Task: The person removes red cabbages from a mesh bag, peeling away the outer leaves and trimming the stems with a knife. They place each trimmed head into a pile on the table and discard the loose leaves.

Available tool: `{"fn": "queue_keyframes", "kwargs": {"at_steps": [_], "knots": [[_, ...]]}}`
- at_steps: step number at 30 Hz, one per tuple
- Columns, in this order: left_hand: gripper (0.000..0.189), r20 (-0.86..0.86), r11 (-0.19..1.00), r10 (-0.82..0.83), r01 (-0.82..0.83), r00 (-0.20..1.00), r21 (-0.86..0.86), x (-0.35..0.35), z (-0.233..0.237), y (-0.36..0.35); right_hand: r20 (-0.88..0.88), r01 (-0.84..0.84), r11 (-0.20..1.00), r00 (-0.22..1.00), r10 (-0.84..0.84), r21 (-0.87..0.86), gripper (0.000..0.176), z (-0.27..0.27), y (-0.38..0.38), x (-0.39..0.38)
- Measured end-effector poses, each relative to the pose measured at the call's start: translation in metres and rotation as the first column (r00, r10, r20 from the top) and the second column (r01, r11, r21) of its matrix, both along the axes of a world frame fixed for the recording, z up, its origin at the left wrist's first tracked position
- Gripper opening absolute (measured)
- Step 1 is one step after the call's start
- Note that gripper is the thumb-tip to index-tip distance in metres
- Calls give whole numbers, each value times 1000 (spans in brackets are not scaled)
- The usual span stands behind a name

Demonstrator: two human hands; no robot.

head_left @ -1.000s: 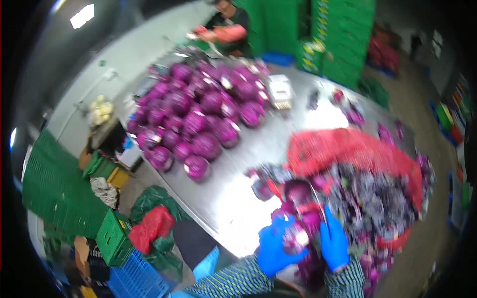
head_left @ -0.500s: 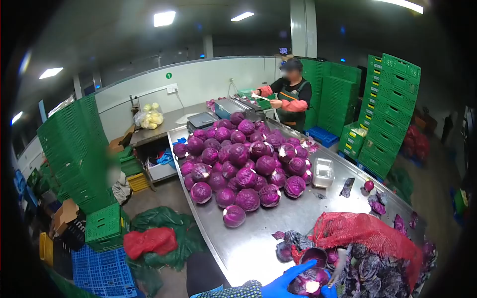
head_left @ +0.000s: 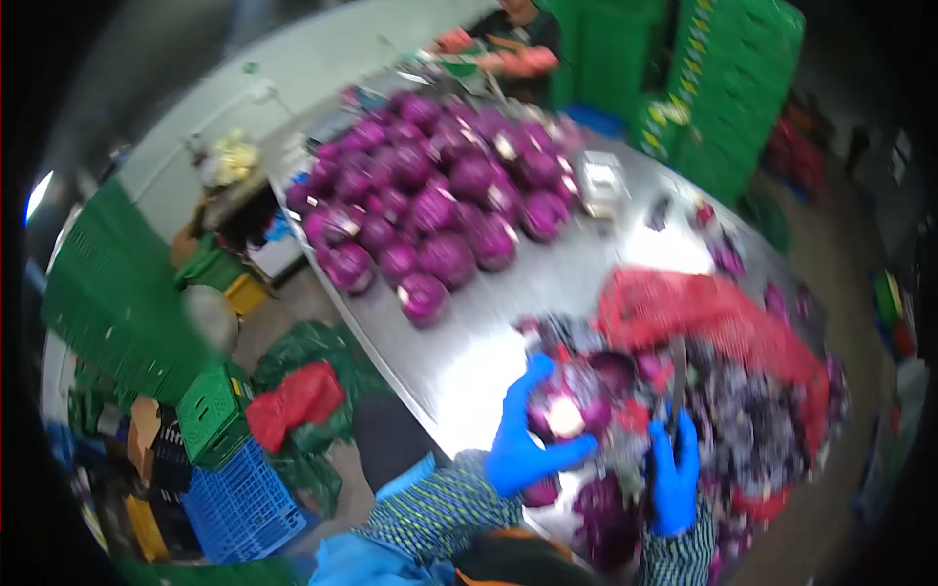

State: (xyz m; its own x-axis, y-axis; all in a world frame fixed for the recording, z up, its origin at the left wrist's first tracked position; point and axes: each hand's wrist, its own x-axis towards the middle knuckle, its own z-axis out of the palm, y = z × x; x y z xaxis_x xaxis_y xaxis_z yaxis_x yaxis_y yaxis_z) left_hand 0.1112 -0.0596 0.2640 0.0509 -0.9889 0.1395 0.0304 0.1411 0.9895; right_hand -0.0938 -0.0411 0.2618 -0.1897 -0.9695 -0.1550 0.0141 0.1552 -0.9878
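My left hand [head_left: 528,444], in a blue glove, cups a red cabbage [head_left: 578,391] from its left and near side, with thumb and fingers spread around it. The pale cut stem end of this cabbage faces me. To the right, my gloved right hand [head_left: 674,479] grips a knife [head_left: 679,381], its blade pointing away from me. Dark trimmed cabbage leaves [head_left: 747,420] lie heaped right of the knife, partly under a red mesh bag [head_left: 684,308]. More purple leaves sit below and between my hands.
A big pile of red cabbages [head_left: 430,210] covers the far part of the metal table [head_left: 479,376]. Behind it stands a co-worker [head_left: 518,44] in pink sleeves. A clear plastic box [head_left: 601,181] rests right of the pile. Green crates [head_left: 117,303] are stacked at left.
My view has tipped down, bringing both hands higher into the picture. My right hand and the knife now show fully, and the left hand has shifted to the cabbage's left side.
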Motion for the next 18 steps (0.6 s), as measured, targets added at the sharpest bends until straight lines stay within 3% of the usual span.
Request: {"fn": "queue_keyframes", "kwargs": {"at_steps": [1,2,4,6,8,10,11,12,13,14,16,17,18], "knots": [[92,-15,1000,1,-1,1000,-14,-2,0,1,26,-70,997,997,71,-32,39,6,5,2],[91,-19,999,14,-15,1000,-52,-4,-1,-1,-219,-218,945,962,165,-242,38,-1,2,1],[91,142,994,53,-38,988,-106,-3,-8,0,-453,-398,854,863,224,-336,36,28,-4,10],[92,178,994,66,-49,982,-100,-5,-7,1,-453,-412,854,857,246,-316,36,33,-11,17],[93,418,981,35,49,908,-189,-2,1,1,-508,-447,820,830,231,-357,39,32,-21,14],[92,440,980,17,72,898,-186,3,5,-1,-559,-488,779,800,219,-393,43,18,-27,14],[92,406,980,-92,155,909,-125,6,9,-2,-385,-435,836,873,300,-335,44,5,-31,14],[93,366,969,-194,235,910,-72,9,12,-3,-62,-530,847,848,527,-46,43,5,-33,7],[94,274,964,-222,253,936,-82,7,8,-3,251,-587,766,808,533,263,43,5,-35,0],[98,139,956,-240,258,961,-137,0,-4,-2,557,-495,842,771,310,216,40,-17,-20,4],[105,303,963,-202,245,931,-111,-5,2,6,566,-357,934,773,287,14,52,-21,-12,20],[106,259,971,-183,215,948,-100,-10,-12,4,518,-278,954,804,294,-110,54,-23,-10,31],[105,216,967,-213,237,953,-89,-5,-14,-2,553,-286,958,801,228,19,67,-19,-10,25]]}}
